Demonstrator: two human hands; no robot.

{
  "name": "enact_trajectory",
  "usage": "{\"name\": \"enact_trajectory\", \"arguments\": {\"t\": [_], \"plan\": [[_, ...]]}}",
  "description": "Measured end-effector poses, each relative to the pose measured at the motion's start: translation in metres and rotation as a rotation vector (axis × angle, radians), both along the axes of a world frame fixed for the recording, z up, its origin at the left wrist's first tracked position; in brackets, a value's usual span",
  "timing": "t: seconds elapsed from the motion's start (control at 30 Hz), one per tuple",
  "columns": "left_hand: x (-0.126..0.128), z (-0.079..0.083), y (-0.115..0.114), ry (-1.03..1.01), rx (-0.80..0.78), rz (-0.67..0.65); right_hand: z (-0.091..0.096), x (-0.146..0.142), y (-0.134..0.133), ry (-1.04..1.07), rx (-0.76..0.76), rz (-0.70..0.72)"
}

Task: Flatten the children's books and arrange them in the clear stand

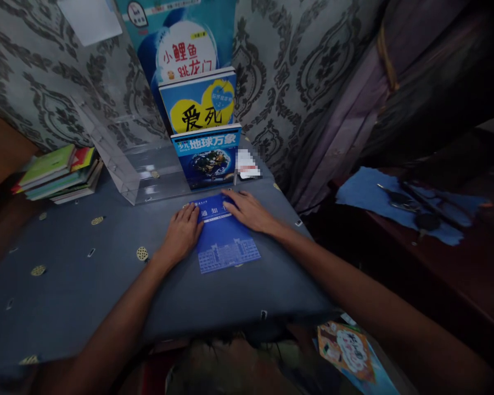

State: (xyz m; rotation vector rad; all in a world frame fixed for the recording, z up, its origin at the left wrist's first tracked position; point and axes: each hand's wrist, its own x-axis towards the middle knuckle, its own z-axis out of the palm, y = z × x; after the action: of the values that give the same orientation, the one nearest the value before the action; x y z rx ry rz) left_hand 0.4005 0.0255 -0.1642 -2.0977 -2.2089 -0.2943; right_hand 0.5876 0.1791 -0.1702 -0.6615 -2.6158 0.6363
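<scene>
A blue booklet with white Chinese characters and a pale building drawing lies flat on the cloth-covered table. On its left edge rests my left hand, fingers stretched and close together. My right hand lies over the upper right part, fingers extended and covering some of the title. Just beyond the booklet, a clear acrylic display rack holds several upright books in steps. The front one is a blue book with an Earth picture; behind it stand a blue-and-yellow book and a tall teal book.
A stack of books sits at the table's back left. A small white item, partly blurred, lies right of the rack. Further right, a blue cloth with dark objects lies on a dark red surface. Below the table edge is an orange-and-blue book.
</scene>
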Motion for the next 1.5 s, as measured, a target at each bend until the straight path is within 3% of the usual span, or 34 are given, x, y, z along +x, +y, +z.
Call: {"name": "enact_trajectory", "arguments": {"t": [0.17,0.3,0.43,0.63,0.83,1.07,1.27,1.37,1.5], "plan": [[0.01,0.007,0.005,-0.014,-0.034,-0.081,-0.005,0.006,0.011,0.1,-0.047,0.029],[0.043,0.013,0.001,-0.066,-0.146,-0.315,-0.007,0.004,0.01,0.1,-0.048,0.022],[0.072,0.022,-0.017,-0.09,-0.304,-0.572,-0.007,0.004,0.011,0.084,-0.034,0.024],[0.071,0.03,-0.03,-0.214,-0.374,-0.682,-0.009,0.005,0.007,0.032,0.01,0.04],[0.054,0.022,-0.026,-0.398,-0.252,-0.564,-0.006,0.009,-0.019,-0.061,0.156,0.001],[0.039,0.007,-0.03,-0.223,-0.096,-0.408,-0.002,0.025,-0.053,-0.144,0.237,-0.08],[0.032,-0.014,-0.029,-0.065,0.116,0.004,-0.002,0.035,-0.081,-0.18,0.312,-0.129],[0.032,-0.02,-0.025,-0.216,0.177,0.04,-0.002,0.037,-0.087,-0.178,0.332,-0.134],[0.024,-0.013,-0.013,-0.677,0.274,0.058,-0.003,0.037,-0.086,-0.147,0.342,-0.135]]}}
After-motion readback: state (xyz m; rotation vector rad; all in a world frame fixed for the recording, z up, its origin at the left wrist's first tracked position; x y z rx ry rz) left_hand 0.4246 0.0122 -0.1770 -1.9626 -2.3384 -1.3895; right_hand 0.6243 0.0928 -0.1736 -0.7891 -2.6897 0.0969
